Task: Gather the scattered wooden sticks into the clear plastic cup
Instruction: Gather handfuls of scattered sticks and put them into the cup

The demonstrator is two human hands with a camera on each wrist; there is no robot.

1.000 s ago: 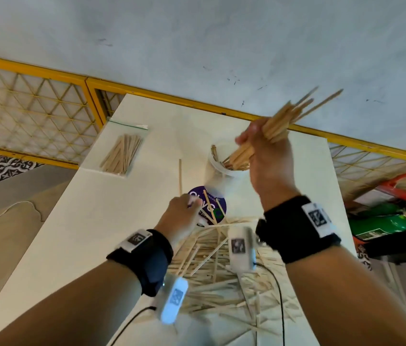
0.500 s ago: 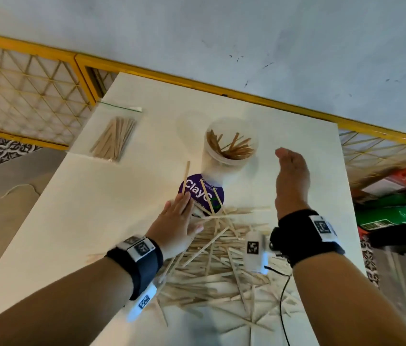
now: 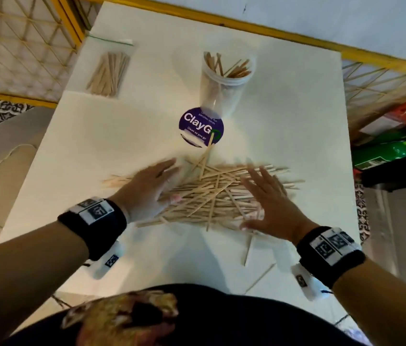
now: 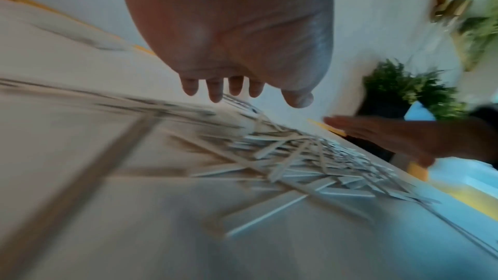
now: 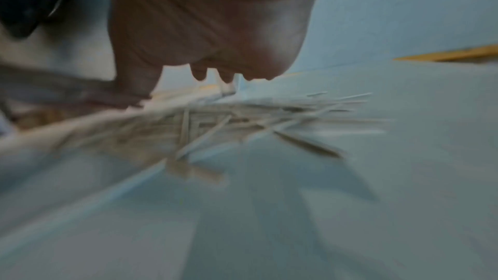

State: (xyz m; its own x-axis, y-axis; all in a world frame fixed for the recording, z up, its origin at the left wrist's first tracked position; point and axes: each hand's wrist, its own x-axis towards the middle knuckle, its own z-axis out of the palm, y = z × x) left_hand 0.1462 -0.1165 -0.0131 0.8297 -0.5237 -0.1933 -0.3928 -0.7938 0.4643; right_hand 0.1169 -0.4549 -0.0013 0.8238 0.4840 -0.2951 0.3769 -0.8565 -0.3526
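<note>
A loose pile of thin wooden sticks point(image 3: 211, 193) lies across the middle of the white table point(image 3: 284, 116). My left hand point(image 3: 152, 186) is spread flat on the pile's left end, and my right hand point(image 3: 269, 196) is spread flat over its right end. Both hold nothing. The clear plastic cup point(image 3: 224, 83) stands upright beyond the pile with several sticks in it. In the left wrist view the straight fingers point(image 4: 215, 91) hover over the sticks point(image 4: 296, 157), and the right hand point(image 4: 404, 135) shows across the pile. The right wrist view is blurred, with sticks point(image 5: 215, 127) under the palm.
A clear zip bag of sticks point(image 3: 109, 71) lies at the table's far left corner. A round purple sticker point(image 3: 200, 126) sits between cup and pile. Two stray sticks point(image 3: 249, 248) lie near the table's front right. A green cylinder point(image 3: 386, 151) stands off the right edge.
The right hand dropped its bundle into the cup, then came down onto the pile's right end. Both hands now lie flat on the sticks, which are swept closer together.
</note>
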